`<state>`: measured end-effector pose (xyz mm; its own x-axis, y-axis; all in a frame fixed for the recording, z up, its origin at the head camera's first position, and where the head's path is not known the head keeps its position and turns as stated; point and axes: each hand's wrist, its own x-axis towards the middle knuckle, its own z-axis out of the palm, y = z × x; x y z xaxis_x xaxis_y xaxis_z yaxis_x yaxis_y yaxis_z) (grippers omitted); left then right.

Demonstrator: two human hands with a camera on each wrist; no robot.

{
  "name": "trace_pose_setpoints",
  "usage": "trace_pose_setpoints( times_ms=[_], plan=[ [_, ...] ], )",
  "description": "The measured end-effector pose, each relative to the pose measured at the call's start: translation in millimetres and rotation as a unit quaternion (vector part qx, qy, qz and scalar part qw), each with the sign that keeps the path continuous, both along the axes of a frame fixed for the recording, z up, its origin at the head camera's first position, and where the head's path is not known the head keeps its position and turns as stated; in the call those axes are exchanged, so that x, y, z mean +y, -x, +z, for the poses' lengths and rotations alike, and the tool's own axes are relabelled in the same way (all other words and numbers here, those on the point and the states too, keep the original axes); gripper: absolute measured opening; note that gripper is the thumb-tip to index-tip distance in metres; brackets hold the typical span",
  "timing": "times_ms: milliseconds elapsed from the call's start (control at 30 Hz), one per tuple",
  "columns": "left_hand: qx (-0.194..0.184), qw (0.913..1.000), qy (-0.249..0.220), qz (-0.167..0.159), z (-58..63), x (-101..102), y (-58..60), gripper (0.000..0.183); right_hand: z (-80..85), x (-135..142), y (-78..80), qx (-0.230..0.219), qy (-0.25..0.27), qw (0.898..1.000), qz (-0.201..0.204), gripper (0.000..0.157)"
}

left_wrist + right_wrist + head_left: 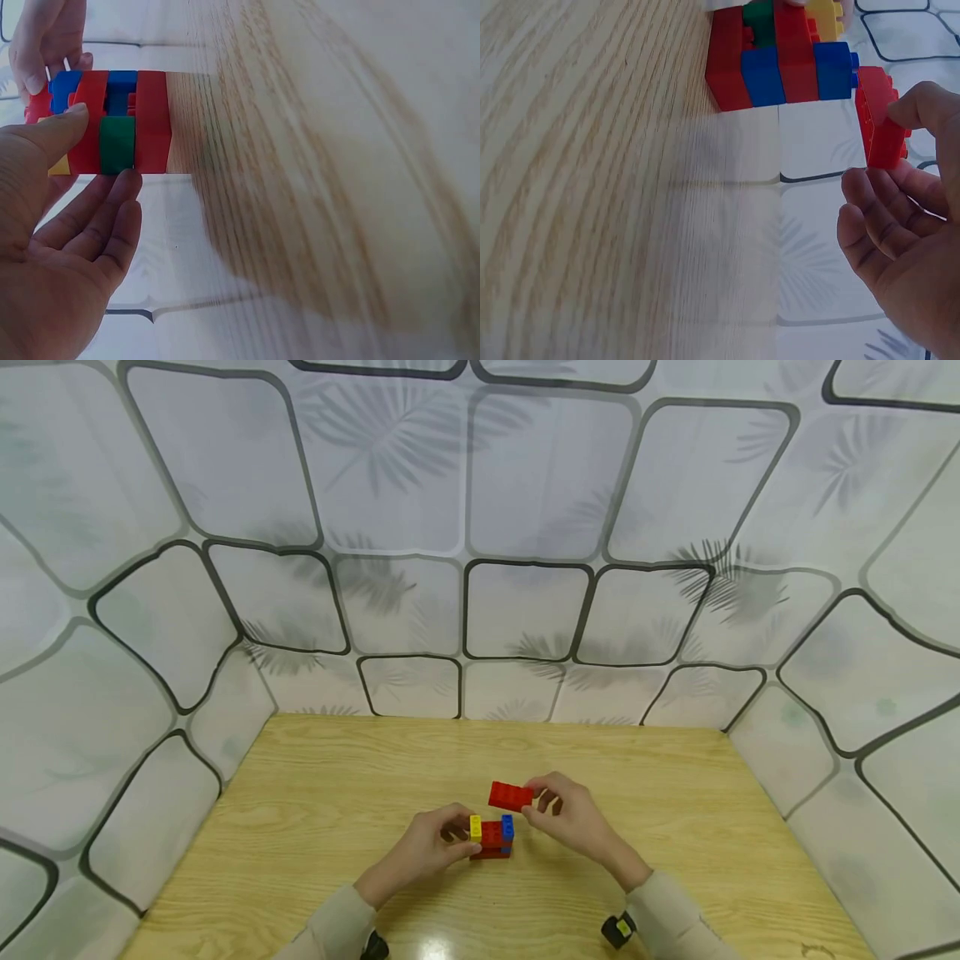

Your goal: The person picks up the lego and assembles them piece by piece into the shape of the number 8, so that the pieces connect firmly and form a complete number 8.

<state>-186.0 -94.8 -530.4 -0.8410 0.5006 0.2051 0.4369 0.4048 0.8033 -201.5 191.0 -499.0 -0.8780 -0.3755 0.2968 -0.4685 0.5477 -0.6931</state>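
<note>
A stack of toy building bricks stands on the table. At its bottom lies a red brick (154, 124), with a green brick (118, 146) and a blue brick (763, 75) on its ends. Above these is another red brick (491, 833), topped by a yellow brick (476, 825) on the left and a second blue brick (507, 827) on the right. My left hand (427, 843) grips the stack's left side, thumb on the upper red brick. Between thumb and fingers, my right hand (573, 814) pinches a loose red brick (510, 797) just above the stack, close to the top blue brick.
The wooden table (360, 777) extends around the stack. Patterned white cloth walls (525, 610) with dark outlines and leaf prints enclose it at the back and both sides. A small black device (618, 930) sits by the right wrist.
</note>
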Motion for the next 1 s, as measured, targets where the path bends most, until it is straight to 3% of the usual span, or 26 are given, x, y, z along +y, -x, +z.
trace_pose_setpoints(
  times_ms=[367,1000],
  plan=[
    [0.007,1.0000,-0.004,-0.002,-1.0,0,-0.5,0.032,2.3,-10,-5.1,-0.020,0.009,0.998,0.055,0.026],
    [0.015,0.9998,-0.008,-0.003,-4.0,0,1.0,0.029,3.4,-18,-6.1,-0.027,0.002,0.996,0.082,0.028]
  ],
)
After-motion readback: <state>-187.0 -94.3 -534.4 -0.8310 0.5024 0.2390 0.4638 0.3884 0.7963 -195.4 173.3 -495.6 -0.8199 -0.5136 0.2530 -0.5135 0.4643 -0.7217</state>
